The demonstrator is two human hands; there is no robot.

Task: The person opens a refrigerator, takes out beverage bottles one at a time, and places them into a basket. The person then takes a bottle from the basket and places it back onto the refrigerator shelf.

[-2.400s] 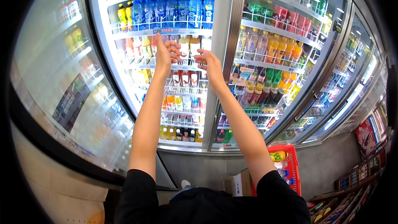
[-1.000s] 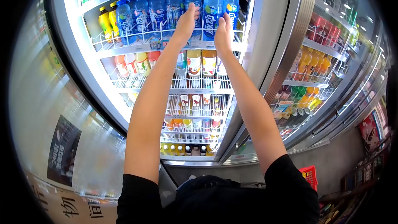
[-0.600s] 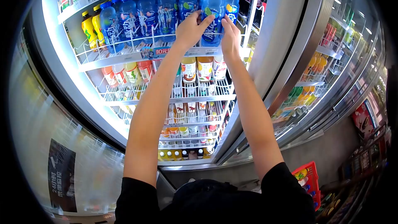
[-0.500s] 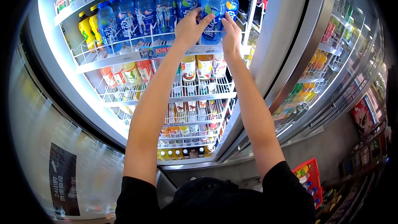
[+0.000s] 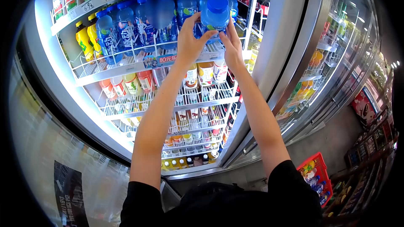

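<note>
A blue drink bottle (image 5: 215, 17) with a blue cap is between my hands, its cap tilted toward me, at the front of the upper fridge shelf. My left hand (image 5: 191, 42) grips its left side, with the thumb across the front. On the right side my right hand (image 5: 232, 47) is closed round it, some fingers hidden behind the bottle. Similar blue bottles (image 5: 125, 21) stand in a row to the left, and another (image 5: 186, 6) is just behind my left fingers.
A wire rail and price strip (image 5: 109, 73) edge the shelf. Yellow bottles (image 5: 84, 42) stand at its left end. Lower shelves hold juice bottles (image 5: 205, 74). The fridge's metal door frame (image 5: 290, 59) rises at right. A red basket (image 5: 323, 172) with packages is at lower right.
The bottle has come up and toward me, its cap now tilted to my face. Both hands have moved with it, closing round its lower part. The view has shifted slightly.
</note>
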